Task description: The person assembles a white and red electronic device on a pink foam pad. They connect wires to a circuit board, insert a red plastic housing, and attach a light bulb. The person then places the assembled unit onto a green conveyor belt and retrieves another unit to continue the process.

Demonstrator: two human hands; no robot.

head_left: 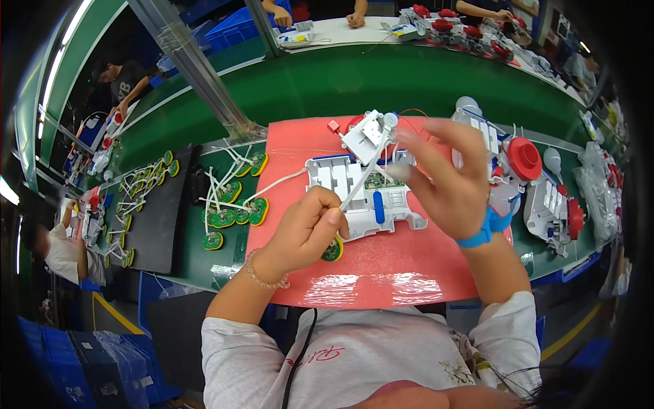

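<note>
My left hand (pixel 304 228) is closed in a pinch around a white cable (pixel 364 178) above the work mat. Below that fist a round green circuit board with a yellow rim (pixel 333 249) partly shows. My right hand (pixel 453 180), with a blue wrist strap, hangs over the right side of the white plastic housing (pixel 392 208); its fingers are apart and a little smeared by motion. Under the hands, the housing lies with its inside up, showing a small green board and a blue part. Behind it stands a smaller white plastic unit (pixel 366 140) with wires.
A pink mat (pixel 320 286) covers the bench. To the left lie several round boards with white cables (pixel 231 211) and a black tray (pixel 157 225) with more. White assemblies with red round parts (pixel 523 160) crowd the right. Co-workers sit at benches beyond the green divider (pixel 327 82).
</note>
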